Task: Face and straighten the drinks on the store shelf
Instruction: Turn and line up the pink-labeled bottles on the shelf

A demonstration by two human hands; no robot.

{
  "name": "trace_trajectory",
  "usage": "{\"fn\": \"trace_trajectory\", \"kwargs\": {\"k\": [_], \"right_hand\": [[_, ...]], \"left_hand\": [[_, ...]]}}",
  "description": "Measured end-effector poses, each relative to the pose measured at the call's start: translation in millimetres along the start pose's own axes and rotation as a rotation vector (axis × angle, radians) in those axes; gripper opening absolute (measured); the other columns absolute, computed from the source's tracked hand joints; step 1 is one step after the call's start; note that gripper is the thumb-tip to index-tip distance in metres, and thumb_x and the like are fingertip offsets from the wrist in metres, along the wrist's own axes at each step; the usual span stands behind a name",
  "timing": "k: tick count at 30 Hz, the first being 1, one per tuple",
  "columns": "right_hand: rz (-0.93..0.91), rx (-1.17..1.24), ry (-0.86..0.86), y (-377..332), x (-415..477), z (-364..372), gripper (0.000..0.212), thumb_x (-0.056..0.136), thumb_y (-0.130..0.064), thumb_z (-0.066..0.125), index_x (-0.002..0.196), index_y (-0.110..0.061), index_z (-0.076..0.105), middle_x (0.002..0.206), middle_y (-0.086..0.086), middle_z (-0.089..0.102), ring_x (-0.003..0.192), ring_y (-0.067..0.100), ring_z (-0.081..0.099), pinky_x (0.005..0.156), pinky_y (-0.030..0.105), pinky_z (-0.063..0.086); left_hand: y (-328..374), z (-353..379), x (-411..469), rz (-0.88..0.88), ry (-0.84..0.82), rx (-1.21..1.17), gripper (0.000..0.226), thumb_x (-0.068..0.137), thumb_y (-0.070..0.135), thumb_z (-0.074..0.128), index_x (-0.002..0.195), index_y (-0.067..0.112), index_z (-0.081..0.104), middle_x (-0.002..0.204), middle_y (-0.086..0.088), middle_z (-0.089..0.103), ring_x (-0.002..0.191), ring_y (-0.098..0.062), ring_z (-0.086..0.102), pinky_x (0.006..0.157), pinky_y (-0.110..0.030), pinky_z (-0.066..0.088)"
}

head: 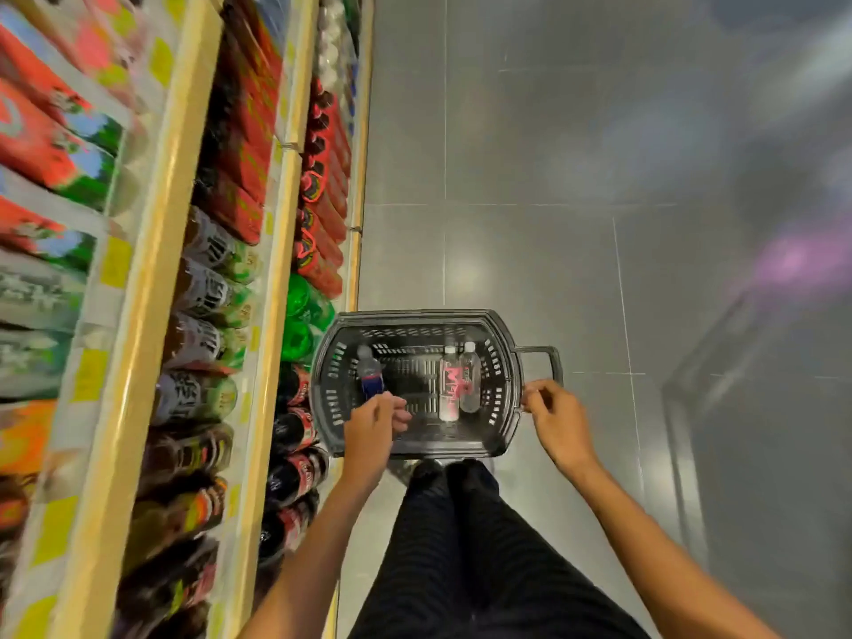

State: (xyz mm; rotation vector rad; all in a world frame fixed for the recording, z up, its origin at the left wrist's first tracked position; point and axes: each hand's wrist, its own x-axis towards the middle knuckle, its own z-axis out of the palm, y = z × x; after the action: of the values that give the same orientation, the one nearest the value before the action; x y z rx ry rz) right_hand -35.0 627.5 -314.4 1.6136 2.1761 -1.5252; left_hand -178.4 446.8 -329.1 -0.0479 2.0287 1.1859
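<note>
Fingers (391, 402) of the left hand (373, 424) curl at the end of a blue bottle (370, 373) lying in the black basket (415, 315); I cannot tell if they grip it. The right hand (555, 419) pinches the basket's rim. The drinks (203, 292) sit on the shelf (152, 251) just beside the basket.

Shelves (276, 251) along the left, bottles (203, 292) packed tight side by side, fronts out to the shelf edge. Floor (599, 177) ahead and to the right is open tile. Basket (415, 315) sits just beside the lowest shelf. Inside it, blue-label bottle (370, 373) lies by the left wall and two clear bottles (449, 385) lie touching right of centre, with a bare strip of mesh between, open from above. Left hand (375, 422) fills the near left corner. Right hand (553, 412) grips the right rim by the handle (541, 362). Legs (461, 523) crowd the near side
</note>
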Motion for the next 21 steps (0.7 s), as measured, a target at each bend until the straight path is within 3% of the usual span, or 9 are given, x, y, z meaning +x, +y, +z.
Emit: {"fn": "trace_trajectory", "kwargs": {"k": [2, 7, 12, 18, 21], "right_hand": [[-0.038, 0.012, -0.034, -12.3, -24.1, -11.4, 0.019, 0.097, -0.010, 0.047, 0.088, -0.008, 0.064, 0.085, 0.014, 0.068, 0.083, 0.031, 0.065, 0.079, 0.041, 0.051], [-0.166, -0.021, -0.115, -27.4, -62.6, -29.4, 0.023, 0.095, -0.006, 0.049, 0.081, -0.017, 0.064, 0.079, 0.006, 0.068, 0.079, 0.027, 0.066, 0.077, 0.039, 0.052], [-0.271, -0.150, -0.335, -32.5, -76.2, -34.7, 0.022, 0.094, -0.005, 0.049, 0.082, -0.014, 0.065, 0.080, 0.009, 0.070, 0.080, 0.027, 0.067, 0.081, 0.043, 0.054], [-0.471, -0.389, -0.575, -46.2, -77.7, -30.9, 0.021, 0.094, -0.008, 0.050, 0.080, -0.008, 0.066, 0.074, 0.007, 0.070, 0.072, 0.021, 0.065, 0.067, 0.024, 0.047], [-0.568, -0.470, -0.704, -51.6, -88.6, -14.1, 0.023, 0.093, -0.004, 0.051, 0.076, -0.004, 0.067, 0.068, 0.007, 0.067, 0.063, 0.020, 0.062, 0.060, 0.018, 0.042]], "left_hand": [[5.4, -16.5, -40.4, 0.016, 0.059, -0.025, 0.033, 0.103, 0.013, 0.039, 0.083, 0.010, 0.065, 0.075, -0.012, 0.067, 0.069, -0.025, 0.062, 0.071, -0.037, 0.050], [-2.4, -32.6, -117.8, -0.021, 0.249, -0.145, 0.033, 0.102, 0.013, 0.040, 0.082, 0.010, 0.065, 0.069, -0.006, 0.067, 0.058, -0.012, 0.061, 0.055, -0.020, 0.048], [-25.5, -21.9, -167.1, -0.019, 0.494, -0.259, 0.033, 0.102, 0.014, 0.041, 0.081, 0.010, 0.066, 0.071, -0.007, 0.070, 0.060, -0.017, 0.063, 0.057, -0.025, 0.048], [-52.0, 7.2, -220.6, -0.091, 0.727, -0.485, 0.028, 0.100, 0.011, 0.044, 0.081, 0.011, 0.066, 0.073, -0.009, 0.069, 0.063, -0.020, 0.062, 0.061, -0.028, 0.048], [-70.8, 17.1, -256.5, -0.142, 0.845, -0.575, 0.030, 0.100, 0.010, 0.043, 0.080, 0.010, 0.066, 0.074, -0.010, 0.068, 0.063, -0.019, 0.060, 0.059, -0.023, 0.047]]}}
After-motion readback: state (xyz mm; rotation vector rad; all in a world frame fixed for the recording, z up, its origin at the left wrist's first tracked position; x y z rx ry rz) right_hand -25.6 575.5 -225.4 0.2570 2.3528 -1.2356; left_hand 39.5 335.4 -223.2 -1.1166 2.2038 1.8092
